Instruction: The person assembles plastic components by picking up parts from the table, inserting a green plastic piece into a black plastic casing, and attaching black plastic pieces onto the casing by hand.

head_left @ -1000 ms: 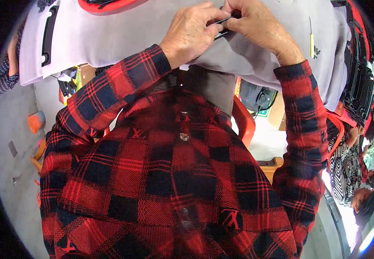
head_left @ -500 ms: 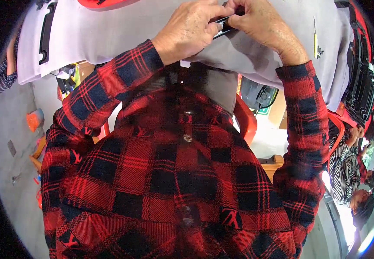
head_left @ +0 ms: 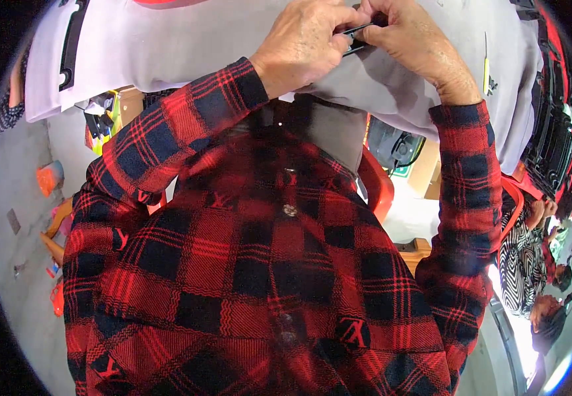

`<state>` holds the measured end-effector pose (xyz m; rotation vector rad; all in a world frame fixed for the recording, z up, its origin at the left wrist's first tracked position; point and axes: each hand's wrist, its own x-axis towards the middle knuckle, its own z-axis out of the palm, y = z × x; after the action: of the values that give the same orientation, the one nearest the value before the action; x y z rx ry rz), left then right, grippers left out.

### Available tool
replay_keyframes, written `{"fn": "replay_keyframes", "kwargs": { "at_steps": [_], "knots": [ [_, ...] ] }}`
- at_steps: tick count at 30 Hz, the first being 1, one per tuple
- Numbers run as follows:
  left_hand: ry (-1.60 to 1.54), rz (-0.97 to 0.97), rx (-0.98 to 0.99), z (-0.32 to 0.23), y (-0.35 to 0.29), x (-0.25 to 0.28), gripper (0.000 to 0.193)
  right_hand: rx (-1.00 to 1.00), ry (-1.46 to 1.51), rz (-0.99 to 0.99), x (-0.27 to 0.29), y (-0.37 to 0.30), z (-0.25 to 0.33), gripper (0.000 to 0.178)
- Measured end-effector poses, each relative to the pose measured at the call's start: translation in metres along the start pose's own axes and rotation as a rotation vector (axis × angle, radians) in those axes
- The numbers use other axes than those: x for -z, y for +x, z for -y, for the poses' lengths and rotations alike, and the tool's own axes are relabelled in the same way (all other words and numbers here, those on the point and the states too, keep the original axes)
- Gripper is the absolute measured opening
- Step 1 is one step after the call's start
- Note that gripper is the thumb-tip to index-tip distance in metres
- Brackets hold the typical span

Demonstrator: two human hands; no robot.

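At the top middle of the head view, both my hands meet over a table covered with pale grey cloth (head_left: 187, 49). Between them is a narrow black part (head_left: 357, 33), mostly hidden by my fingers. My left hand (head_left: 309, 43) is closed, its thumb and fingers pinching the left end of the part. My right hand (head_left: 415, 43) is closed on the right end, its thumb bent against it. A long black strip with holes in its ends (head_left: 71, 49) lies at the left end of the cloth. To the right lies a thin yellow-handled tool (head_left: 485, 66).
Small black bits (head_left: 493, 86) lie beside the tool. A red rounded object (head_left: 160, 1) shows at the top edge. Several black parts (head_left: 553, 148) are piled at the right. A red chair (head_left: 376, 185) is beneath me. Other people (head_left: 527, 264) sit at the far right.
My hands have shifted slightly to the right, still holding the black part. The red object at the top shows less, as the view has moved a little.
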<state>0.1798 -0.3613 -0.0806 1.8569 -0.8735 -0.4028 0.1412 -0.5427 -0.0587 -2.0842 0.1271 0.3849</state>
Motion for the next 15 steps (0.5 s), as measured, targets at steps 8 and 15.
{"fn": "replay_keyframes", "kwargs": {
  "at_steps": [8, 15],
  "knots": [
    [-0.005, -0.018, 0.039, -0.003, -0.002, 0.003, 0.027, -0.084, -0.065, 0.001, -0.002, 0.002, 0.011, 0.003],
    [-0.034, -0.023, 0.043, -0.006, 0.001, 0.002, 0.024, -0.07, -0.121, -0.021, -0.003, 0.004, 0.011, 0.007]
  ]
}}
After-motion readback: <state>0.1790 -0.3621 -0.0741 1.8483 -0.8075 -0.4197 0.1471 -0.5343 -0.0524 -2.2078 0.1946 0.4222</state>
